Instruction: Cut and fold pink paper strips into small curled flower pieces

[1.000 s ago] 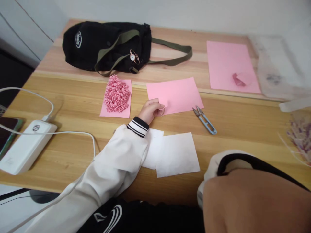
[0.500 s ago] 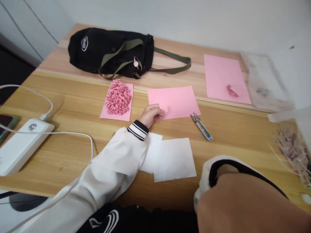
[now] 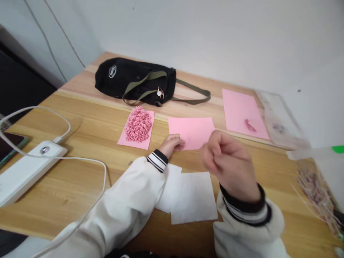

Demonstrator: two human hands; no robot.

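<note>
My left hand (image 3: 172, 143) rests at the lower left corner of a pink paper sheet (image 3: 192, 130). Its fingers are pinched together on something small and pale that I cannot make out. My right hand (image 3: 232, 165) is raised above the table, slightly blurred, with thumb and fingers curled closed; whatever is in them, if anything, is hidden. Two white paper sheets (image 3: 194, 197) overlap below my hands. Left of my left hand, a heap of pink flower stamens (image 3: 139, 125) lies on a smaller pink sheet (image 3: 146, 142).
A black bag (image 3: 134, 79) with green straps lies at the back, a watch (image 3: 160, 93) on it. Another pink sheet (image 3: 239, 111) carries a crumpled pink bit (image 3: 249, 125). At left are a white power bank (image 3: 32, 168) and its cable; at right, a bundle of dried stems (image 3: 317, 193).
My right hand has come down from close to the camera to above the table, now covering where the blue thread snips lay. My left hand keeps its pinch. The view has tilted up.
</note>
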